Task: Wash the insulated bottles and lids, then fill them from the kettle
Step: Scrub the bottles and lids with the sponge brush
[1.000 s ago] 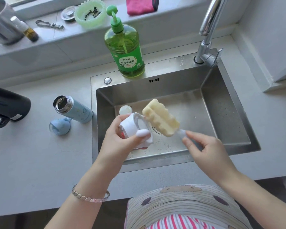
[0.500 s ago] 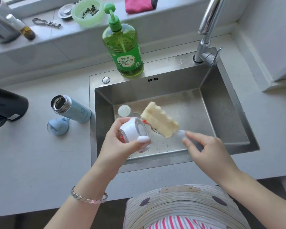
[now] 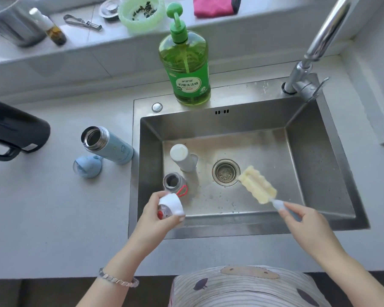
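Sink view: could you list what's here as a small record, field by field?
Left hand: grips a white round lid with red parts
Right hand: holds a yellow sponge bottle brush by its handle
Steel sink: holds a white bottle and a small open grey bottle
Grey counter: open pale blue bottle, blue lid beside it
Sink's back rim: green soap pump bottle

We note bright, even daylight, strongest on the ledge (image 3: 124,46); soft shadows, sheen on the sink (image 3: 319,165), edges bowed.
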A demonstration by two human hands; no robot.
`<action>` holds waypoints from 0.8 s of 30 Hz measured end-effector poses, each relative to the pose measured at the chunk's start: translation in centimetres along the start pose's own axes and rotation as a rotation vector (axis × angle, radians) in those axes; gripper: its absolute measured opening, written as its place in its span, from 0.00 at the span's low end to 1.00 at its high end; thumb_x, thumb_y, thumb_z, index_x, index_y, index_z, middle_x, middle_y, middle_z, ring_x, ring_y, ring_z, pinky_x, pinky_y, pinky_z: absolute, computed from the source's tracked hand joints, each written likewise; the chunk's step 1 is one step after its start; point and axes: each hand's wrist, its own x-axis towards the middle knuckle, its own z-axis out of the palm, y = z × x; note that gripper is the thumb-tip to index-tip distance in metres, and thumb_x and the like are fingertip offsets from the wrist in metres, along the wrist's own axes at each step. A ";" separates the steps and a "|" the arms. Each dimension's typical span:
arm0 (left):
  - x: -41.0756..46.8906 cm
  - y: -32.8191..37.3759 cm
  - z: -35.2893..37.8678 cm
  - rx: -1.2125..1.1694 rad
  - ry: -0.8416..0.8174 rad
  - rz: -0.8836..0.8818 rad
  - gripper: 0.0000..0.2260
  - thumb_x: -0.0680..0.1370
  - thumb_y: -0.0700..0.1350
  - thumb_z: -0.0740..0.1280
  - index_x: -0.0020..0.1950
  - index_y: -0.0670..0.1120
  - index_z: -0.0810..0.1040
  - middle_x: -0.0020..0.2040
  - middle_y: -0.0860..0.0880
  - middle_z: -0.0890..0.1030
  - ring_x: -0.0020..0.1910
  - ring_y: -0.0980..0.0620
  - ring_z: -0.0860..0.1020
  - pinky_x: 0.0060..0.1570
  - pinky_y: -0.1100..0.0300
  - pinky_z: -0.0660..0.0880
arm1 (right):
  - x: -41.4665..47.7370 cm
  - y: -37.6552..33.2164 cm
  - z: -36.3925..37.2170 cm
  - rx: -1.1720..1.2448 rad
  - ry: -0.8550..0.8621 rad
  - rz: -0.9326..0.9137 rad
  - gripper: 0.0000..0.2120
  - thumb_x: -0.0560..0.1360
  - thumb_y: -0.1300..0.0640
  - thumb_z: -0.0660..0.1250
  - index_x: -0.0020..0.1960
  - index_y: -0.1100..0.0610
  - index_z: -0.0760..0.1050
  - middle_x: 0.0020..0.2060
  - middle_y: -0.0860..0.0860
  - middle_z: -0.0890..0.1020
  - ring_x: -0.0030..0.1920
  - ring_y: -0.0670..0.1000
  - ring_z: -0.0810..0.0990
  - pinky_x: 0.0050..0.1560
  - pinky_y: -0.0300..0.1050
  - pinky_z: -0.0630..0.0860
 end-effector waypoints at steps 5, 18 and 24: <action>4.7 -2.3 -1.0 0.183 0.190 -0.021 0.25 0.64 0.47 0.74 0.58 0.54 0.69 0.57 0.47 0.72 0.48 0.54 0.75 0.42 0.65 0.70 | 1.7 -0.8 0.7 -0.013 -0.002 0.010 0.14 0.77 0.54 0.63 0.61 0.54 0.77 0.59 0.49 0.80 0.63 0.53 0.74 0.54 0.43 0.67; 15.3 -5.9 1.0 0.500 0.212 -0.041 0.28 0.69 0.48 0.73 0.67 0.48 0.69 0.61 0.45 0.70 0.58 0.42 0.66 0.48 0.62 0.61 | 4.7 -5.2 2.5 -0.032 -0.069 -0.030 0.15 0.77 0.48 0.62 0.61 0.48 0.77 0.57 0.41 0.79 0.63 0.47 0.73 0.58 0.44 0.69; 14.5 -5.3 0.4 0.529 0.095 -0.052 0.33 0.73 0.47 0.70 0.74 0.52 0.60 0.72 0.49 0.62 0.67 0.43 0.63 0.58 0.58 0.66 | 5.0 -5.6 3.1 -0.077 -0.103 -0.038 0.14 0.77 0.49 0.62 0.61 0.47 0.77 0.56 0.42 0.80 0.62 0.48 0.74 0.57 0.45 0.69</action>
